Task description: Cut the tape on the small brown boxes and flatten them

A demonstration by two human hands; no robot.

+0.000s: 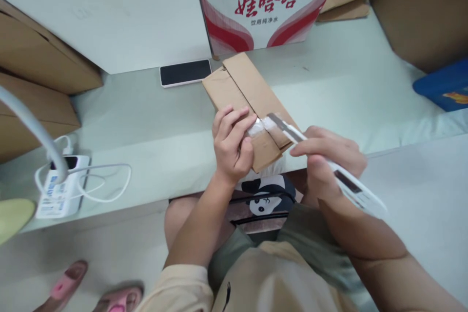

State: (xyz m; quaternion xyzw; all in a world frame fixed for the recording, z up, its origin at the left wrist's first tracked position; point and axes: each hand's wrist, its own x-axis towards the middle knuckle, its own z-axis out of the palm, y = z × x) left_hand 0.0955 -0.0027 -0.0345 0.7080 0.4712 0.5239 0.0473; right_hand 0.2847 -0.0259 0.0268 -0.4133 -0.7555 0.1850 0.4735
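A small brown cardboard box (256,83) lies slanted at the near edge of the pale green surface. My left hand (234,141) grips its near left side, fingers curled over the top beside a piece of clear tape (256,127) across the seam. In my right hand (329,156) is a white utility knife (351,187), its fingers closed round the handle. The knife's metal blade (277,121) is out and its tip is at the tape by the seam. Whether the blade has gone through the tape I cannot tell.
A black-screened phone (185,73) lies behind the box. A white carton with red lettering (274,14) stands at the back. On the left are a white power bank or charger (64,190) with cables and a lamp's bent neck (32,122). A blue object (444,85) sits far right.
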